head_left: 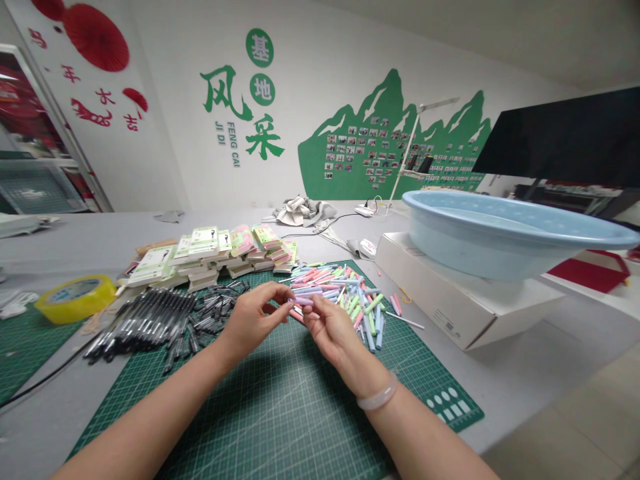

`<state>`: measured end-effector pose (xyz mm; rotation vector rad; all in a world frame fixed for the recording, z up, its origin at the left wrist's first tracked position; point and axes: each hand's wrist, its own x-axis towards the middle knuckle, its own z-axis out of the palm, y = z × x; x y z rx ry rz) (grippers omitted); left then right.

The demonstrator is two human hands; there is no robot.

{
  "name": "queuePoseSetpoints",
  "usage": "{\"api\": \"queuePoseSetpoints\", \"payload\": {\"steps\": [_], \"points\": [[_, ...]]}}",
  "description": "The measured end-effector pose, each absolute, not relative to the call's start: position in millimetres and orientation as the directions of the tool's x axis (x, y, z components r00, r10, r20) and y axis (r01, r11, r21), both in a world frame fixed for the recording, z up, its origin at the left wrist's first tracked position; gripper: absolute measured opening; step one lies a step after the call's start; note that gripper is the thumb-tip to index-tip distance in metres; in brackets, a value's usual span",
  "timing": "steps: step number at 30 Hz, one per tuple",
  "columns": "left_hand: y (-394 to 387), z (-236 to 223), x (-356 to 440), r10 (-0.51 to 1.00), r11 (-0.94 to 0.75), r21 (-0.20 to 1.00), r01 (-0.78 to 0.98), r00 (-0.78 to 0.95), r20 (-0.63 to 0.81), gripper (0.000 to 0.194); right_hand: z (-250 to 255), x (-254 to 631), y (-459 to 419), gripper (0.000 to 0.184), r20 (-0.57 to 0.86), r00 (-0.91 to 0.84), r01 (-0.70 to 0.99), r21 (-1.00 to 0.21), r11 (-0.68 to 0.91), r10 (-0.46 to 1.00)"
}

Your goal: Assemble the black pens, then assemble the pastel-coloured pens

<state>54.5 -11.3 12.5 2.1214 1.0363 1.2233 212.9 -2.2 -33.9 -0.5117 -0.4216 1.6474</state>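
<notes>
Nearest me, a green cutting mat (280, 407), ruled with a pale grid, lies on the grey worktop (520, 387). Above it, my left hand (255, 313) and right hand (337, 333) grasp opposite ends of a slim purple piece (303, 301) between thumb and fingers; a pale bracelet (379, 393) circles my right wrist. Just beyond my hands, a loose heap of pastel tubes (373, 304) spreads over the mat. To the left lie small black parts (215, 310) and a row of dark pens (150, 319), the latter near a yellow tape roll (75, 299). Behind these, small printed boxes (203, 245) are piled several deep. To the right, a light blue basin (480, 247) rests on a white carton (450, 303). Farther back lie crumpled grey-white cloth (305, 212) and a slender white stand (407, 150). The white far wall (175, 87) bears green lettering and a green mountain mural (313, 160) set with small photographs; a large black screen (565, 137) stands at right, and red fan decorations (97, 37) mark the upper left.
</notes>
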Motion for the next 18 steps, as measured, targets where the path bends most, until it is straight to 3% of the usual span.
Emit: {"api": "queuePoseSetpoints", "payload": {"steps": [10,18], "points": [[-14.0,11.9,54.2,0.798,-0.600,0.738,0.310,0.299,0.523,0.017,-27.3,211.6,-6.5,0.014,-0.044,-0.052,-0.807,-0.587,-0.068,0.998],[-14.2,15.2,54.5,0.860,-0.456,0.881,0.129,0.321,0.398,0.020,-29.6,213.9,-5.0,0.015,-0.030,-0.054,-0.791,-0.609,-0.061,0.998]]}}
